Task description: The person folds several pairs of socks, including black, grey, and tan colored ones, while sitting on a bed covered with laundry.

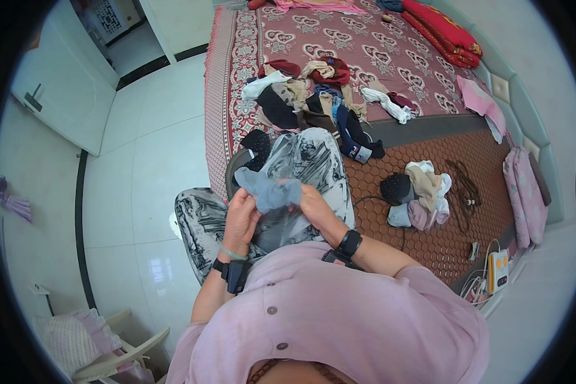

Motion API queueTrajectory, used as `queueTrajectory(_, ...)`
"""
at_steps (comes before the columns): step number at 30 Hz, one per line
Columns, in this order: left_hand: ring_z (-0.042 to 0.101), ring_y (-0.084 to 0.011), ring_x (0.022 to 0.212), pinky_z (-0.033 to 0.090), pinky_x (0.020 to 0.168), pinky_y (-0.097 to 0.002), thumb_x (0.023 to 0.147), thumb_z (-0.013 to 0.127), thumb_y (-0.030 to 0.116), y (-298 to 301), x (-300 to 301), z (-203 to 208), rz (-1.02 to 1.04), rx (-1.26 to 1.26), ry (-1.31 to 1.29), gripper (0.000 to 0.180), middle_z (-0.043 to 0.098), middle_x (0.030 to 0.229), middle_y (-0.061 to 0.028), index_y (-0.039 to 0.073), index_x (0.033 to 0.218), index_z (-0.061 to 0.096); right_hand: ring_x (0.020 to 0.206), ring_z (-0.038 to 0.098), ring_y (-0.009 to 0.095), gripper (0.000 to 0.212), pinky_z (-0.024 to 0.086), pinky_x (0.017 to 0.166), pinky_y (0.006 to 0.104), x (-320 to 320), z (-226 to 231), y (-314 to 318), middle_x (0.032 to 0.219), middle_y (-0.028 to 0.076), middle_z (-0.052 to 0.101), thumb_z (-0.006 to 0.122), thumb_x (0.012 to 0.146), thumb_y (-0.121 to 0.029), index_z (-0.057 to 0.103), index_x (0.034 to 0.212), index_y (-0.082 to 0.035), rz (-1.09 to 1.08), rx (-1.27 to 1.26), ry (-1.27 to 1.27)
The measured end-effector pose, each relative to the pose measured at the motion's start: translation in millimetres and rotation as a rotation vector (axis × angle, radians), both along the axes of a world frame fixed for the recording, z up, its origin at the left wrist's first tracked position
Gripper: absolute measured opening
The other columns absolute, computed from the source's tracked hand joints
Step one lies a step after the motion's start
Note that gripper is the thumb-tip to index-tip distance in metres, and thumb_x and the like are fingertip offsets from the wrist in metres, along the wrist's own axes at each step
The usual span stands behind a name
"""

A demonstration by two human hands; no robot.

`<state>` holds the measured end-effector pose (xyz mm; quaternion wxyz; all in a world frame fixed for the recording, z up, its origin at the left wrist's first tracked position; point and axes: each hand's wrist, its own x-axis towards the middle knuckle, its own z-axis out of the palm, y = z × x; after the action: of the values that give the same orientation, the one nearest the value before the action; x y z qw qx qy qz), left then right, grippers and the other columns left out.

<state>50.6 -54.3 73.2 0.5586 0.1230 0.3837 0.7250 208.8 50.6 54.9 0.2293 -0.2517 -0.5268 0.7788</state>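
Observation:
A grey-blue sock (270, 191) is stretched over my lap, and both hands grip it. My left hand (241, 217) holds its left end; my right hand (315, 206) holds its right end. My knees in black-and-white patterned trousers (313, 160) point toward the bed. Just beyond them lies a loose pile of mixed socks (310, 96) on the red patterned bedspread (358, 45). A smaller heap of paired socks (419, 192) rests to my right on a brown hexagon-patterned mat (429, 237).
Folded red bedding (445, 32) lies at the bed's far end, pink cloths (525, 185) along its right side. A yellow-white device with cables (496, 269) sits at the mat's edge. White tiled floor (147, 166) spreads left, with a white chair (118, 358) and a white door (57, 89).

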Motion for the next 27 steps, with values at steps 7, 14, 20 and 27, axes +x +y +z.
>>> queueTrajectory(7, 0.060, -0.0104, 0.069, 0.050, 0.063, -0.0226, 0.093, 0.056, 0.004, -3, -6, -30, -0.082, -0.009, 0.126, 0.018, 0.064, 0.089, -0.0041, 0.001, 0.111, 0.057, 0.126, 0.048, 0.016, 0.041, 0.038, 0.105, 0.0295, -10, 1, -3, 0.139, 0.010, 0.049, 0.063, 0.091, -0.010, 0.055, 0.131, 0.000, 0.014, 0.296, 0.000)
queueTrajectory(14, 0.058, -0.0091, 0.070, 0.046, 0.062, -0.0221, 0.092, 0.056, 0.001, -4, -1, -24, -0.121, -0.034, 0.216, 0.022, 0.063, 0.090, -0.0020, 0.001, 0.113, 0.058, 0.098, 0.059, 0.009, 0.034, 0.048, 0.088, 0.0262, -14, 7, 0, 0.108, 0.000, 0.064, 0.067, 0.088, -0.007, 0.060, 0.120, -0.003, 0.151, 0.102, 0.051)
queueTrajectory(20, 0.056, -0.0093, 0.069, 0.047, 0.063, -0.0233, 0.095, 0.054, 0.004, 0, -7, -36, 0.084, 0.054, 0.004, 0.014, 0.062, 0.087, -0.0021, 0.006, 0.108, 0.056, 0.097, 0.060, 0.010, 0.035, 0.048, 0.089, 0.0259, -17, 4, -11, 0.107, 0.001, 0.066, 0.071, 0.083, -0.003, 0.064, 0.116, -0.001, -0.012, 0.150, -0.015)
queueTrajectory(27, 0.055, -0.0098, 0.065, 0.046, 0.061, -0.0234, 0.094, 0.053, 0.004, -1, -19, -47, 0.281, 0.017, -0.003, 0.004, 0.059, 0.079, -0.0018, 0.007, 0.095, 0.055, 0.100, 0.059, 0.010, 0.034, 0.046, 0.091, 0.0252, -3, 5, -10, 0.110, 0.001, 0.066, 0.069, 0.084, -0.001, 0.064, 0.118, -0.001, -0.094, 0.042, -0.042)
